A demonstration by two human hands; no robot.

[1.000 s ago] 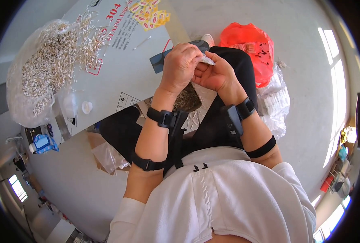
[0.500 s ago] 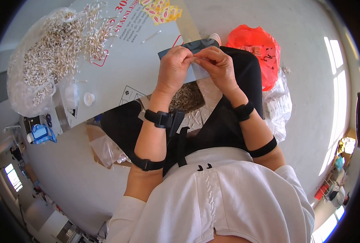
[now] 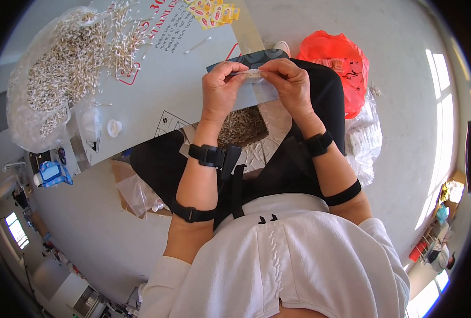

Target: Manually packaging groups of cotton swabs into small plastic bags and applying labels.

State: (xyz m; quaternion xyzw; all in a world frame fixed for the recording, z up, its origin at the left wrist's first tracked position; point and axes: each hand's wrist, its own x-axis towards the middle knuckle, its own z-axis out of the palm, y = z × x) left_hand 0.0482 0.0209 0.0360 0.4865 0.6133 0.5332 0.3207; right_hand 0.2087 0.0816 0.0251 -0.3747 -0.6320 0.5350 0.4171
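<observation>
Orange-red plastic bag [image 3: 335, 62], pale grey board [image 3: 177, 85], white swabs [image 3: 60, 63], black wrist straps [image 3: 210, 155]

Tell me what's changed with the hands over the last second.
The left hand and right hand have drawn slightly apart and now pinch a small white bundle between their fingertips. The swab pile and red bag stayed put.
</observation>
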